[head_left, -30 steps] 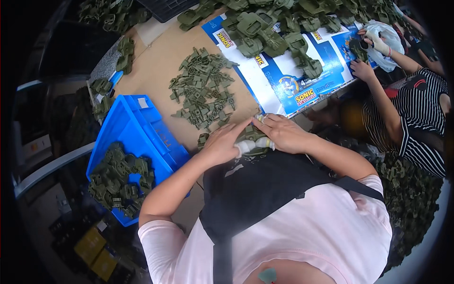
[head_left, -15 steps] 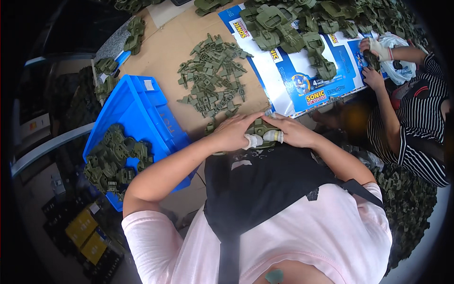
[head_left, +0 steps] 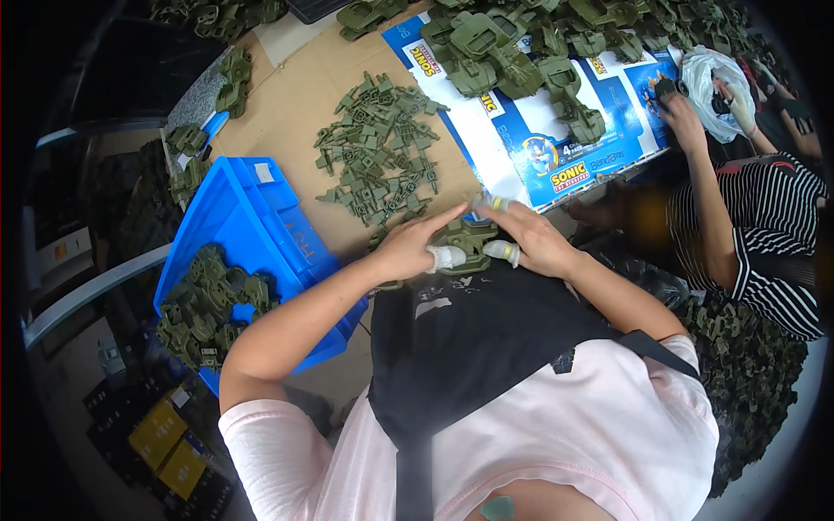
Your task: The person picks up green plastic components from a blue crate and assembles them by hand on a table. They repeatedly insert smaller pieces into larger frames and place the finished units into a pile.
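A green plastic toy vehicle body [head_left: 466,241] lies at the table's near edge, against my black apron. My left hand [head_left: 410,248] grips its left side, the thumb wrapped in white tape and the index finger stretched along the far side. On the right side, my right hand [head_left: 537,240] holds the same piece with a taped thumb low on it. Its taped index finger reaches over the far edge and is slightly blurred. The undersides of the fingers are hidden. Just beyond lies a heap of small green plastic parts [head_left: 378,148] on brown cardboard [head_left: 287,113].
A blue bin [head_left: 287,221] with green vehicle bodies stands tilted at my left. More green bodies [head_left: 486,52] pile up on a blue-and-white printed sheet [head_left: 512,130]. At the right, a co-worker's hand [head_left: 686,126] holds a dark piece near a clear plastic bag [head_left: 717,87].
My right fingers have moved away from my left ones, so more of the toy vehicle body shows. The co-worker's hands have shifted toward the plastic bag. My view has turned slightly.
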Demonstrator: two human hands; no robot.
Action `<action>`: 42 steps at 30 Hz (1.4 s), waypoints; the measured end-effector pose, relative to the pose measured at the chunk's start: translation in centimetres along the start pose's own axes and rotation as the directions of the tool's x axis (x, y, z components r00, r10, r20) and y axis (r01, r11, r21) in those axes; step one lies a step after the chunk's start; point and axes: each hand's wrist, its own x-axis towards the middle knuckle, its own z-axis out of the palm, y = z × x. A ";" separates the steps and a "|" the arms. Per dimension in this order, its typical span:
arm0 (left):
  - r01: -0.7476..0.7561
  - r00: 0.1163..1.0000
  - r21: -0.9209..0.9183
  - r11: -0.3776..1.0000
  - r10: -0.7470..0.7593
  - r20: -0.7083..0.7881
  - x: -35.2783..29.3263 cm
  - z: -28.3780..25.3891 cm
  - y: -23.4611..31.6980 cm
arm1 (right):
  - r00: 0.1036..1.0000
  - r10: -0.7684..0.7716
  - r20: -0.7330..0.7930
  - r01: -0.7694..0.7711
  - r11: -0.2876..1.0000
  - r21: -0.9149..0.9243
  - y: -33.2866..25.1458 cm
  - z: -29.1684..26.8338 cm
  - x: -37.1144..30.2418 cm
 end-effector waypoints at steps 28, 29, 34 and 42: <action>0.189 0.973 0.074 0.979 -0.197 0.122 1.1 -0.9 2.5 | 0.931 0.268 0.248 -0.340 0.884 0.322 1.0 1.3 1.9; 0.157 0.974 0.149 0.976 -0.178 0.141 1.0 -1.2 2.8 | 0.933 0.258 0.253 -0.333 0.885 0.325 0.9 1.2 1.8; -0.005 0.962 0.258 0.966 0.074 -0.261 -1.0 -6.2 4.3 | 0.949 0.270 0.160 -0.311 0.743 0.592 3.8 -1.4 0.3; 0.018 0.975 -0.556 0.831 -0.137 -0.173 -2.5 0.5 0.9 | 0.959 0.257 0.123 -0.265 0.963 0.053 4.6 -5.1 -1.9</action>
